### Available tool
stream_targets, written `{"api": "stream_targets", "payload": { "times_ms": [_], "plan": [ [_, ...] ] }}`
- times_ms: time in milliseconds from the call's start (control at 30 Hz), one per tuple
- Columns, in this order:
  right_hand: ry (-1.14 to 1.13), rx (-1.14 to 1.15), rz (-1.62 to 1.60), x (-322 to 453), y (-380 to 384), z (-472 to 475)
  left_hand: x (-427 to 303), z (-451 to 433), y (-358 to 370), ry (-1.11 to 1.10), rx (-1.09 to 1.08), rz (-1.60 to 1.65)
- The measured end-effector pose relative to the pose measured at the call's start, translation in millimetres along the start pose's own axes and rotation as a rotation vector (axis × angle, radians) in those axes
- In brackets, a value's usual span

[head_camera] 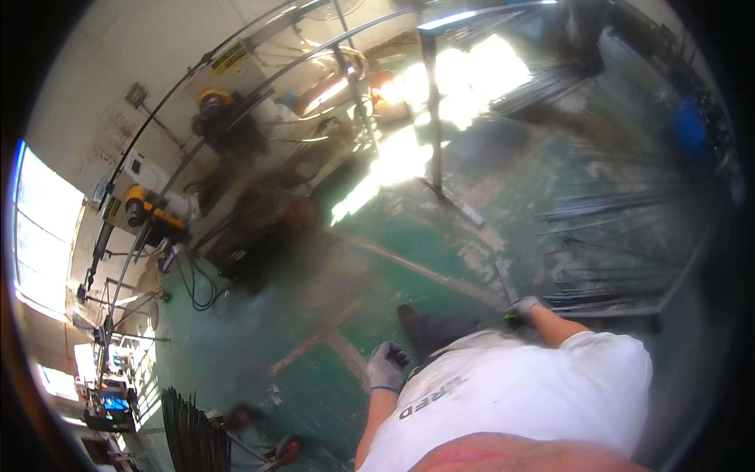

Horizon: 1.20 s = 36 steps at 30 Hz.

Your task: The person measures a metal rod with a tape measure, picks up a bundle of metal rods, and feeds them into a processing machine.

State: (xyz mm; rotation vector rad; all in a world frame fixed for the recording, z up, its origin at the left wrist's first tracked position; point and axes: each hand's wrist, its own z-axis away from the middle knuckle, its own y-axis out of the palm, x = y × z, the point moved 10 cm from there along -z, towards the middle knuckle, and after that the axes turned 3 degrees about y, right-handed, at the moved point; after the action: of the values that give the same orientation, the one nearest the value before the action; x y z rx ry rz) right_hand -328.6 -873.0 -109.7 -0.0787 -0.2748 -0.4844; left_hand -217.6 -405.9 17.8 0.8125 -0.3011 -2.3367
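Both hands wear grey work gloves. My left hand [387, 364] hangs beside my white shirt with its fingers curled; nothing shows in it. Further right, my right hand [522, 310] is low near the other side of my body, by the end of a rack of thin metal rods [613, 295]. Something bright green shows at its palm, too small to name, and whether the hand grips it cannot be told. One shoe [407, 315] shows on the green floor between the hands.
A bundle of dark rods [194, 430] rests on a wheeled cart at the lower left. Yellow-and-black power tools [154, 212] stand near the wall with a hanging cable [200, 289]. A metal frame post [433, 118] rises from the worn green floor [377, 265]; sunlight glares beside it.
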Motion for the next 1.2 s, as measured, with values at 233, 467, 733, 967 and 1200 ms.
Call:
{"api": "stream_targets", "payload": {
  "times_ms": [233,467,733,967,1200],
  "plan": [
    [-0.425,0.226,0.037,287,307,31,-203,-55,-28,0.27,-0.206,-0.033],
    [-1.263,0.342,0.334,595,567,223,-343,-155,-36,0.315,-0.298,0.179],
    [-1.687,0.088,0.43,796,730,380,-428,-301,27,0.132,-0.311,0.006],
    [-2.011,-0.07,0.525,974,846,468,-622,-360,76,0.363,-0.369,0.017],
    [-1.899,-0.057,0.833,1179,981,477,-668,-422,65,0.498,-0.558,0.112]
  ]
}}
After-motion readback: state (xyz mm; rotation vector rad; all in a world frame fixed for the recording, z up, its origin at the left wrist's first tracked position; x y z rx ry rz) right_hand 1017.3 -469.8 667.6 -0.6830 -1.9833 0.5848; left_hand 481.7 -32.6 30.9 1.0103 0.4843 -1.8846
